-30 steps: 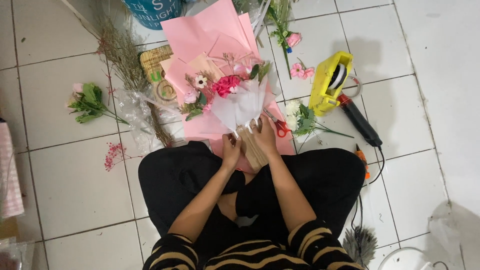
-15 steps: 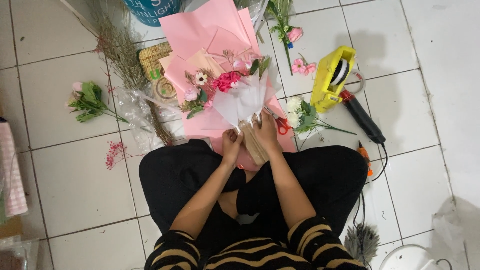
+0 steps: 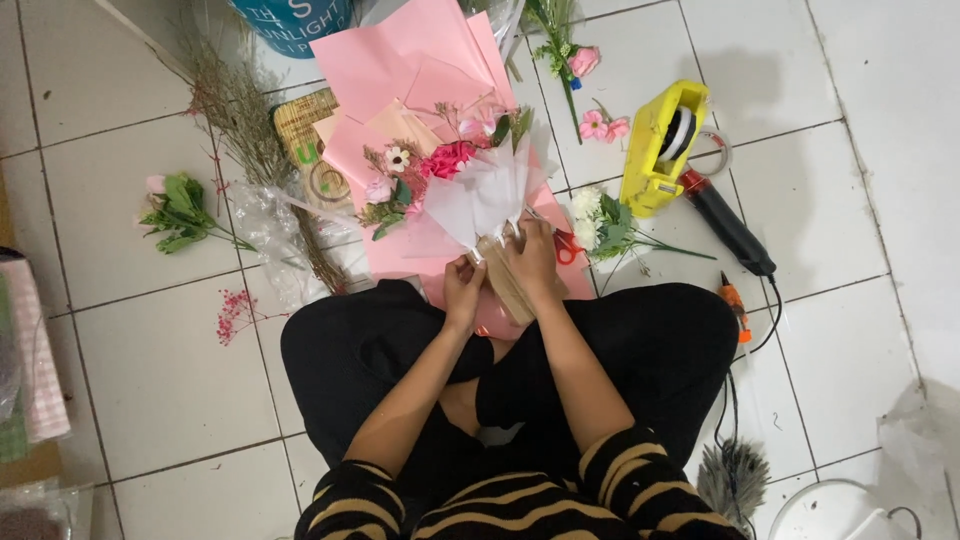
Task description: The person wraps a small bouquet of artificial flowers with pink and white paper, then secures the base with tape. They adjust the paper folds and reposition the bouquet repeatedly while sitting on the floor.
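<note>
White tissue bouquet (image 3: 480, 195) at frame centre, on pink paper sheets (image 3: 420, 70) on the floor. Left hand (image 3: 462, 290) pinching the brown-wrapped stem end (image 3: 505, 285); right hand (image 3: 530, 260) clasped round it (both closed). Risk: loose hold, wrap unrolling, flowers slipping out.

**A tiled floor strewn with florist's odds and ends**

The white tiled floor (image 3: 150, 390) carries everything here. Pink paper sheets (image 3: 400, 60) fan out at the top, with a bundle of dried twigs (image 3: 240, 120) just beside them. A leafy green sprig (image 3: 180, 212) lies apart to one side, near a small red spray (image 3: 235, 312). On the other side rest a yellow tape dispenser (image 3: 655, 155), a black-handled tool (image 3: 728, 225), loose pink blossoms (image 3: 603, 126) and red scissors (image 3: 567, 246).
</note>
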